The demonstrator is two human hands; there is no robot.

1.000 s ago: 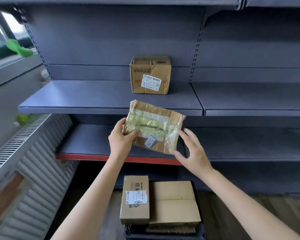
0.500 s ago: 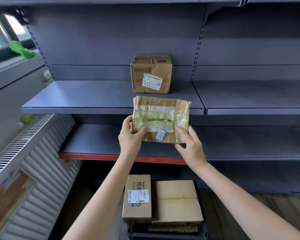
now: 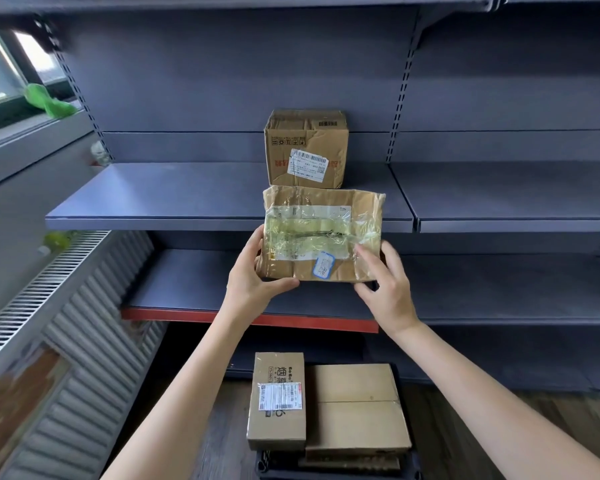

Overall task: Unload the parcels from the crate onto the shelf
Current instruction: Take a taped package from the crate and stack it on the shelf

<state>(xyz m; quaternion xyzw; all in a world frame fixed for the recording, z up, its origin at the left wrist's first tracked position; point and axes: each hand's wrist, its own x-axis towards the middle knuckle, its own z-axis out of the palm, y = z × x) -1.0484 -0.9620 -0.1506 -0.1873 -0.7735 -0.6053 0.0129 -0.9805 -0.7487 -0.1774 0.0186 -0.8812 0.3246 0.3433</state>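
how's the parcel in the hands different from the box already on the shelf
The flat parcel is thin, crinkled and wrapped in clear tape; the cardboard box is taller and blocky. The parcel is held by the left hand and right hand; the box rests on the shelf. Both are brown and labelled.

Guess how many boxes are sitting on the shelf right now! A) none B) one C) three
B, one: a single cardboard box sits on the shelf, while the flat parcel is held up in front of it by the left hand and the right hand, and the other boxes wait below in the crate.
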